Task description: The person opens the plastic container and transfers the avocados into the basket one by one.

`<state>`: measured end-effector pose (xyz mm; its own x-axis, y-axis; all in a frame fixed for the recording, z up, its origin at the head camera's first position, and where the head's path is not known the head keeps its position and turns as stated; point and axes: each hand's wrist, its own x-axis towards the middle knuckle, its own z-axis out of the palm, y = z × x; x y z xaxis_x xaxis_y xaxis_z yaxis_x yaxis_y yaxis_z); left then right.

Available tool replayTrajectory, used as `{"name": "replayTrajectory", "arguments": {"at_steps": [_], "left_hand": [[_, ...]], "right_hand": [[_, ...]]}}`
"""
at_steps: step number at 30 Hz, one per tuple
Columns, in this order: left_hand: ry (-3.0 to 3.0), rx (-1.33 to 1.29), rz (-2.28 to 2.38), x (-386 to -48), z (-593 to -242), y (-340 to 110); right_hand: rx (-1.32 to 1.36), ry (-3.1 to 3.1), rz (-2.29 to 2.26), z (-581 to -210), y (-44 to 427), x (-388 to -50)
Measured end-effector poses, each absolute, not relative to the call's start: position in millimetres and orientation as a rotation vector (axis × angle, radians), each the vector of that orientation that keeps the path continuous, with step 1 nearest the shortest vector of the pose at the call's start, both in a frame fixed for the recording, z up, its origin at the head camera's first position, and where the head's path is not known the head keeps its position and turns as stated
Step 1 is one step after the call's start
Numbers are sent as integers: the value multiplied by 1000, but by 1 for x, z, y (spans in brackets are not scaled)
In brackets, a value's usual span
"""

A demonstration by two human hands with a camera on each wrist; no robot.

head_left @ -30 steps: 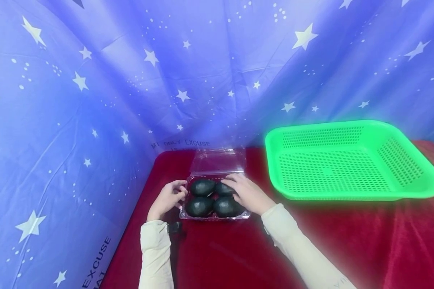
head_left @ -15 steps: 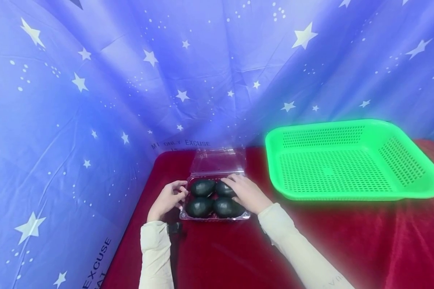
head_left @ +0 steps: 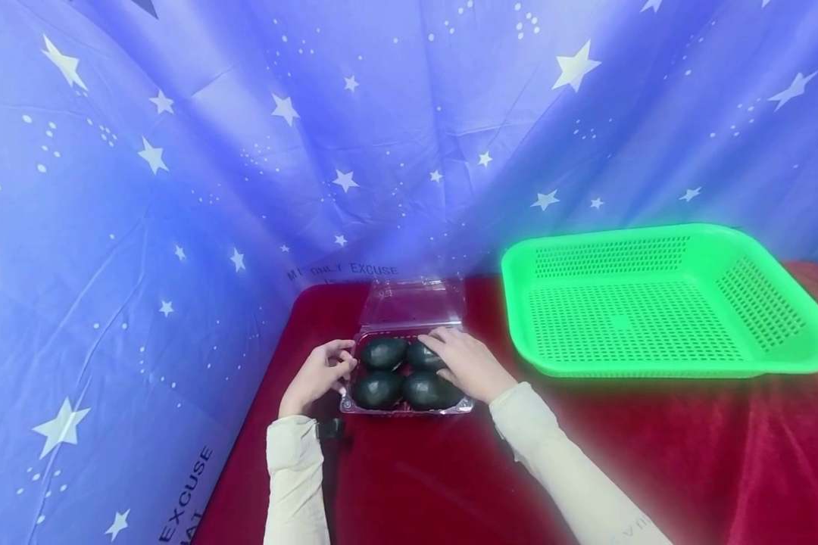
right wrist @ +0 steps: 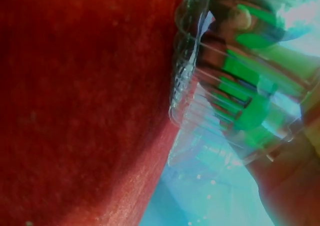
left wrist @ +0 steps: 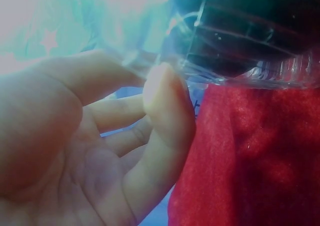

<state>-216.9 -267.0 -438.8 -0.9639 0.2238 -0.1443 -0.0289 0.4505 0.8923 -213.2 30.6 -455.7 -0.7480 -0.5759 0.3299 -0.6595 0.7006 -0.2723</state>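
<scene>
A clear plastic clamshell box point(head_left: 364, 410) stands with its lid point(head_left: 412, 304) folded back. Several dark green avocados point(head_left: 376, 390) lie in it in two rows. My left hand point(head_left: 317, 377) pinches the box's left edge; in the left wrist view its thumb and a fingertip point(left wrist: 167, 98) meet at the clear rim. My right hand point(head_left: 470, 365) reaches over the box's right edge, its fingers curved round the back right avocado point(head_left: 423, 354) and hiding part of it. The right wrist view looks through the clear wall at a blurred part of that hand.
A large green perforated basket point(head_left: 613, 363) stands to the right of the box, on the red cloth point(head_left: 409, 477). A blue curtain with white stars point(head_left: 382, 136) hangs behind and on the left. A dark band point(head_left: 329, 429) shows at the left wrist.
Both hands and the avocados keep their places. The right forearm shifts very slightly, and the head view moves a little.
</scene>
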Motion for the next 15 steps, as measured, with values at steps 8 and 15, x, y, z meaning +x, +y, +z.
{"name": "replayTrajectory", "arguments": {"at_steps": [8, 15], "left_hand": [[2452, 168, 1526, -219, -442, -268], [2439, 174, 1536, -219, -440, -268]], "right_hand": [[989, -2686, 600, -453, 32, -214], [980, -2643, 658, -446, 34, -213]]}}
